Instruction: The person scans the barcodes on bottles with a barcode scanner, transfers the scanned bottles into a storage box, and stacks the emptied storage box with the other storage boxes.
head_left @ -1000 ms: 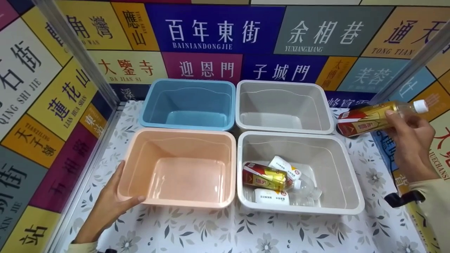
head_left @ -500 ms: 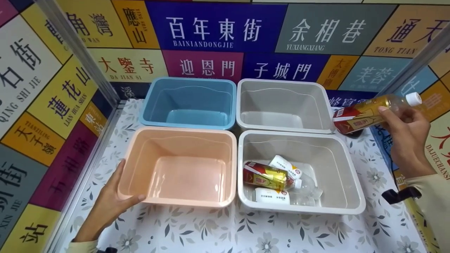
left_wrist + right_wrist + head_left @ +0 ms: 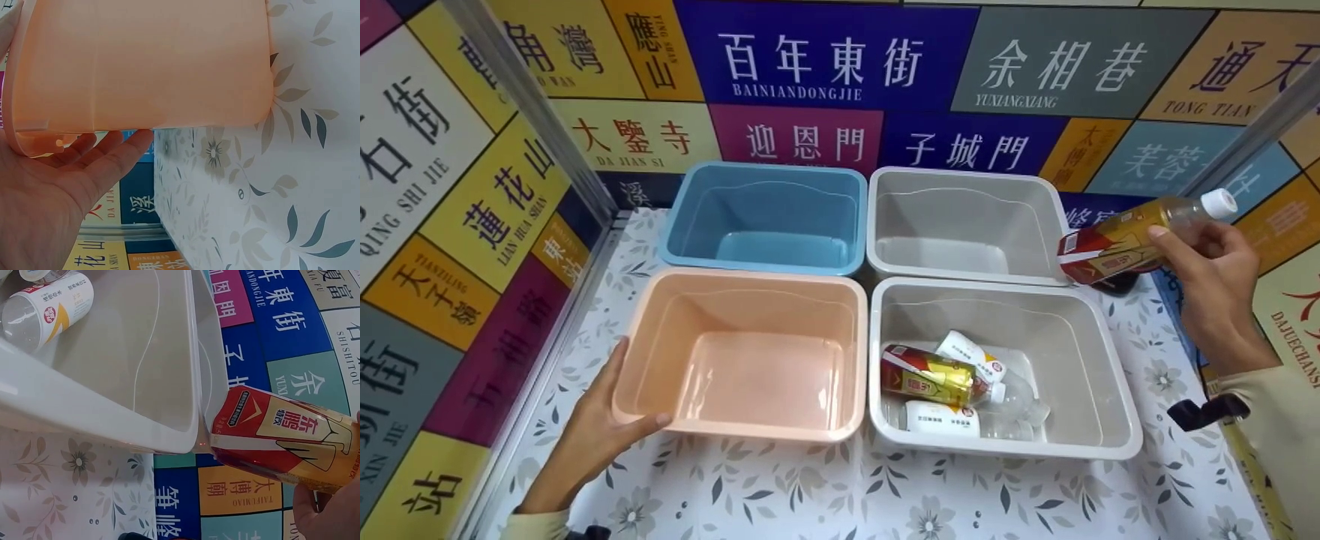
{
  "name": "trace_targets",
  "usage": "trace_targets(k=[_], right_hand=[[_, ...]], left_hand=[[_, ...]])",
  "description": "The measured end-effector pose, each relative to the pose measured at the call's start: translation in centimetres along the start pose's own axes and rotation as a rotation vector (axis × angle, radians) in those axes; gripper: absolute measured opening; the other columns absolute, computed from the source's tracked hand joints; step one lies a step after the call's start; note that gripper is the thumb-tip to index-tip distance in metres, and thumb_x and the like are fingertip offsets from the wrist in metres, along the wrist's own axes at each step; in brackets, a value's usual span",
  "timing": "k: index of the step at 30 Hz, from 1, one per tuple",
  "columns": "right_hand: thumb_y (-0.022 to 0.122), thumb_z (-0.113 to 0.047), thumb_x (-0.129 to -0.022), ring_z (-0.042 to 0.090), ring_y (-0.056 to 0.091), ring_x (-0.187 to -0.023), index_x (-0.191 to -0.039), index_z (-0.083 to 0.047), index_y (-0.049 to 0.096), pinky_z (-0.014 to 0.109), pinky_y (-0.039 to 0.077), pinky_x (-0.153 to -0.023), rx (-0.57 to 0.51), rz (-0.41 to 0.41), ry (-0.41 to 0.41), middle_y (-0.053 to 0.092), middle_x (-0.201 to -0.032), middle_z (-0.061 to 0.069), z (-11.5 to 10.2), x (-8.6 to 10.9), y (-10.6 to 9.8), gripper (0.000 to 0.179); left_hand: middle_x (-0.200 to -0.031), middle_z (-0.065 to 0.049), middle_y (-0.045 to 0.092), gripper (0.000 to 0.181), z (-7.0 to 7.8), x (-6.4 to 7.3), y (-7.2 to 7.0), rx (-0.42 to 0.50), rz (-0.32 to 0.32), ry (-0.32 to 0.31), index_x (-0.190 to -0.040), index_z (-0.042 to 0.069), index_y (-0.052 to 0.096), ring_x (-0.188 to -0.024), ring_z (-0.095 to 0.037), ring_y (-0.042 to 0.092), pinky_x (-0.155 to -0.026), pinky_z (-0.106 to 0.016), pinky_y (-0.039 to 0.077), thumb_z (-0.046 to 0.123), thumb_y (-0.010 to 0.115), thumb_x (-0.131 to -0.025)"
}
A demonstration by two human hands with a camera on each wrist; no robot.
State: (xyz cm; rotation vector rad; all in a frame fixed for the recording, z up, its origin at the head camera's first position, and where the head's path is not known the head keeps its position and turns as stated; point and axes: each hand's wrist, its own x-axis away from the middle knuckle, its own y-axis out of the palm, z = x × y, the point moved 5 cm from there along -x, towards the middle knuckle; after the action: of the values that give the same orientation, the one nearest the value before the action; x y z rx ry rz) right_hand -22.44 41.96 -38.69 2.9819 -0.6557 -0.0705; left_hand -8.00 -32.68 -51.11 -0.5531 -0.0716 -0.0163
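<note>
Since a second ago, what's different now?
The right grip moved the red-and-gold bottle left, closer to the back gray bin. Nothing was newly grabbed or let go. The left grip still holds the peach bin by its corner, and the bottles in the front gray bin stayed put.

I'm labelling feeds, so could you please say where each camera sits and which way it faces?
On head: faces forward and down at the peach rectangular plastic bin; left hand and right hand show.
On left wrist: faces that bin's outer wall; left hand shows.
On right wrist: faces the red-and-gold cylindrical plastic bottle; right hand shows.
Head and right wrist share the bottle.
</note>
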Motion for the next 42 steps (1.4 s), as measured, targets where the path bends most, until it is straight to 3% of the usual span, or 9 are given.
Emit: trace_targets(k=[7,18,30,37,42], right_hand=[[0.085,0.0,-0.095,0.017,0.059,-0.118,-0.137,-0.009,0.058,0.014,0.056,-0.09,-0.018,-0.065,-0.058,0.064,-0.127,0.005,0.2,-0.2,1.1,0.05],[0.089,-0.005,-0.093,0.018,0.059,-0.121,-0.136,-0.013,0.059,0.016,0.054,-0.095,0.073,-0.018,-0.089,0.065,-0.131,0.003,0.4,-0.8,1.9,0.052],[0.088,-0.01,-0.096,0.02,0.055,-0.13,-0.146,-0.013,0.055,0.018,0.053,-0.102,0.126,-0.083,-0.12,0.061,-0.141,0.001,0.7,-1.1,2.9,0.06],[0.087,-0.014,-0.097,0.023,0.054,-0.133,-0.151,-0.013,0.053,0.014,0.058,-0.085,0.157,-0.128,-0.145,0.059,-0.148,0.004,0.7,-1.4,3.6,0.064],[0.087,-0.017,-0.098,0.024,0.054,-0.134,-0.155,-0.014,0.051,0.014,0.058,-0.082,0.209,-0.152,-0.158,0.057,-0.151,0.005,0.6,-1.5,4.1,0.066]], left_hand=[[-0.182,-0.022,0.016,0.131,-0.1,0.0,0.1,0.009,-0.003,-0.015,-0.179,0.032,0.003,-0.15,-0.047,0.042,-0.12,-0.074,0.032,0.026,0.096,-0.087],[-0.182,-0.022,0.015,0.131,-0.2,0.0,0.1,0.022,-0.011,-0.02,-0.179,0.032,0.002,-0.147,-0.048,0.046,-0.119,-0.073,0.034,0.024,0.095,-0.087],[-0.182,-0.021,0.017,0.131,-0.4,-0.1,0.1,0.029,-0.011,-0.023,-0.178,0.034,0.002,-0.148,-0.047,0.046,-0.119,-0.073,0.034,0.024,0.095,-0.087],[-0.18,-0.023,0.023,0.129,-0.4,0.0,0.0,0.006,0.003,0.005,-0.178,0.034,0.004,-0.141,-0.046,0.052,-0.114,-0.07,0.041,0.022,0.095,-0.088],[-0.179,-0.023,0.024,0.129,-0.4,0.0,0.0,0.009,-0.003,-0.004,-0.178,0.035,0.003,-0.142,-0.045,0.051,-0.115,-0.07,0.04,0.023,0.094,-0.088]])
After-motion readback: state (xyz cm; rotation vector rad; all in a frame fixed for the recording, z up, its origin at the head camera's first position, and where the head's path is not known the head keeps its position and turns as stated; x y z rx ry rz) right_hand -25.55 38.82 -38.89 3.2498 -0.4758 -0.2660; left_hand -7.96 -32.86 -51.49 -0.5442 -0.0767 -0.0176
